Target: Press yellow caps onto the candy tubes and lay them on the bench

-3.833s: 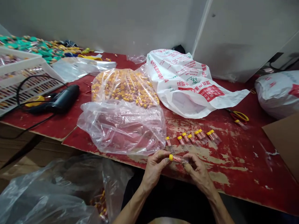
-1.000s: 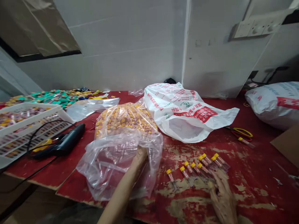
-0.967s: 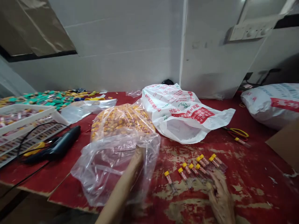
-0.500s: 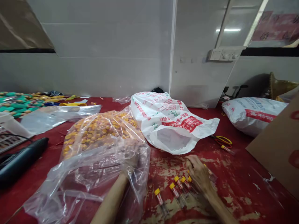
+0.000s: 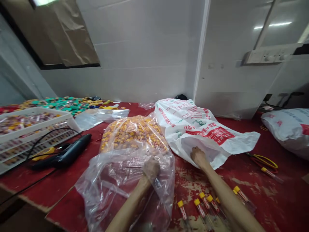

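Note:
My left hand point(image 5: 151, 169) is inside the mouth of a clear plastic bag point(image 5: 108, 187), seen through its film. Its fingers look curled, and what they hold is hidden. Deeper in that bag lies a heap of yellow-capped pieces point(image 5: 132, 132). My right hand point(image 5: 198, 156) reaches into the open mouth of a white woven sack point(image 5: 190, 124) with red and green print. Only its back and knuckles show, so its fingers cannot be read. Below my right forearm, several clear tubes with yellow caps point(image 5: 200, 207) and red-and-white contents lie on the red table.
A black heat gun point(image 5: 70, 153) with its cord lies at left, beside a white basket point(image 5: 48, 129) of small pieces. Green and yellow items point(image 5: 60, 104) are piled behind. Yellow-handled scissors point(image 5: 265, 160) and a single tube point(image 5: 271, 174) lie at right, near another white sack point(image 5: 287, 129).
My right hand has left the tubes and moved forward into the white sack's mouth. My left hand went from the held tube into the clear bag and stays there. The view has tilted up.

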`<control>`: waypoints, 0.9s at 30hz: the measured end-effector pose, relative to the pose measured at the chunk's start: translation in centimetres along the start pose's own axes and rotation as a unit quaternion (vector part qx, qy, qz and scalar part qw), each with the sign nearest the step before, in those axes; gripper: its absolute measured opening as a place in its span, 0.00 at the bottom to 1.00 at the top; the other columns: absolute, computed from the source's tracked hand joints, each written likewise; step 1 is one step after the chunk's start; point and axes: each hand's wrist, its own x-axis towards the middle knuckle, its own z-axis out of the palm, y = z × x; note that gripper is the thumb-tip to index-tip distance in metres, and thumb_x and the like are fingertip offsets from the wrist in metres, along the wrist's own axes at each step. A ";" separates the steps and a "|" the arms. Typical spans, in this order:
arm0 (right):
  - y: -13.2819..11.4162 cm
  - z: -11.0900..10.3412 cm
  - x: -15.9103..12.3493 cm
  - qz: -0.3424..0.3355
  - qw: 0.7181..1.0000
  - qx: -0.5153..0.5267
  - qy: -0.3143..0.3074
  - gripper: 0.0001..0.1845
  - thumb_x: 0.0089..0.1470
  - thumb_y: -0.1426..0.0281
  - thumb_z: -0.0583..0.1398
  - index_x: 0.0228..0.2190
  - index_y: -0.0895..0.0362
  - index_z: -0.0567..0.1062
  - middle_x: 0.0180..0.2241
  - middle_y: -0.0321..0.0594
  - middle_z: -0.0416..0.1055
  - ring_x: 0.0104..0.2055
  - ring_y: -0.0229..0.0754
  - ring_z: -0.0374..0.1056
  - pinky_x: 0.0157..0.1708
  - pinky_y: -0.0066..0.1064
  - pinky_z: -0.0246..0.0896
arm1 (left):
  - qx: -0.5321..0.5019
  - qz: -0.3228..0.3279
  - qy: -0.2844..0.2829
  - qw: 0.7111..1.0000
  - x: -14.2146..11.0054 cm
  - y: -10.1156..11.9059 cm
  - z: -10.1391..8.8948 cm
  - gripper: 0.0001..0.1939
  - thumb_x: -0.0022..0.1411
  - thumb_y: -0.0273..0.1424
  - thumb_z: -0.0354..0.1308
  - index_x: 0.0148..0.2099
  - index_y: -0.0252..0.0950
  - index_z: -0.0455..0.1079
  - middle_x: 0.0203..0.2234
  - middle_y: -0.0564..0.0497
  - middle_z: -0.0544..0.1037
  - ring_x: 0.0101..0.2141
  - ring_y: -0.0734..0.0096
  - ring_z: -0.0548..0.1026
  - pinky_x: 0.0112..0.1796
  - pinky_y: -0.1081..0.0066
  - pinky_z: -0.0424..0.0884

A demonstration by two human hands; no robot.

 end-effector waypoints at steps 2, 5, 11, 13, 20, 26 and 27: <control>0.4 -0.6 -0.8 0.005 1.000 0.015 0.006 0.12 0.57 0.76 0.52 0.40 0.65 0.73 0.40 0.53 0.71 0.40 0.46 0.69 0.38 0.34 0.61 | -0.046 -0.047 -0.013 0.998 -1.6 -0.1 -1.0 0.10 0.60 0.36 0.57 0.38 0.33 0.70 0.32 0.50 0.74 0.31 0.70 0.73 0.34 0.67 0.70; 0.7 -2.5 -3.2 -0.001 0.998 0.044 0.035 0.17 0.59 0.73 0.49 0.47 0.64 0.70 0.44 0.54 0.70 0.44 0.47 0.68 0.43 0.36 0.61 | -0.129 -0.106 -0.009 0.986 -4.3 0.1 -2.9 0.08 0.53 0.35 0.61 0.29 0.35 0.69 0.23 0.53 0.72 0.27 0.71 0.71 0.30 0.71 0.67; -0.7 -4.8 -15.2 -0.101 0.939 0.304 0.125 0.20 0.60 0.59 0.49 0.47 0.55 0.71 0.44 0.43 0.73 0.44 0.44 0.71 0.41 0.32 0.68 | -0.322 -0.203 0.036 0.924 -10.5 2.5 -6.4 0.15 0.50 0.38 0.58 0.38 0.34 0.70 0.24 0.53 0.74 0.24 0.73 0.73 0.27 0.73 0.67; -1.5 -3.9 -19.7 -0.151 0.922 0.335 0.125 0.18 0.60 0.59 0.52 0.47 0.53 0.72 0.44 0.41 0.74 0.44 0.44 0.72 0.39 0.30 0.70 | -0.429 -0.251 0.046 0.867 -12.9 3.8 -7.1 0.17 0.46 0.36 0.63 0.40 0.34 0.71 0.25 0.53 0.75 0.25 0.73 0.73 0.28 0.73 0.69; -2.5 -0.4 -26.8 -0.249 0.897 0.341 0.132 0.18 0.59 0.66 0.55 0.51 0.49 0.69 0.46 0.38 0.74 0.46 0.44 0.72 0.41 0.28 0.71 | -0.584 -0.336 0.027 0.738 -20.1 7.7 -6.2 0.17 0.37 0.30 0.73 0.34 0.36 0.78 0.26 0.52 0.79 0.25 0.74 0.74 0.30 0.74 0.70; -1.9 -1.4 -27.6 -0.270 0.886 0.363 0.107 0.19 0.58 0.69 0.56 0.52 0.51 0.68 0.45 0.39 0.74 0.45 0.43 0.73 0.40 0.25 0.71 | -0.576 -0.304 0.039 0.758 -21.5 7.8 -5.0 0.13 0.41 0.33 0.72 0.33 0.36 0.79 0.26 0.52 0.80 0.28 0.74 0.74 0.34 0.76 0.69; -1.9 -1.5 -27.8 -0.273 0.884 0.365 0.106 0.19 0.58 0.69 0.56 0.52 0.51 0.68 0.45 0.39 0.74 0.45 0.43 0.73 0.40 0.25 0.71 | -0.573 -0.298 0.036 0.763 -21.6 7.9 -4.8 0.12 0.43 0.33 0.71 0.33 0.36 0.79 0.27 0.51 0.80 0.29 0.73 0.74 0.36 0.75 0.69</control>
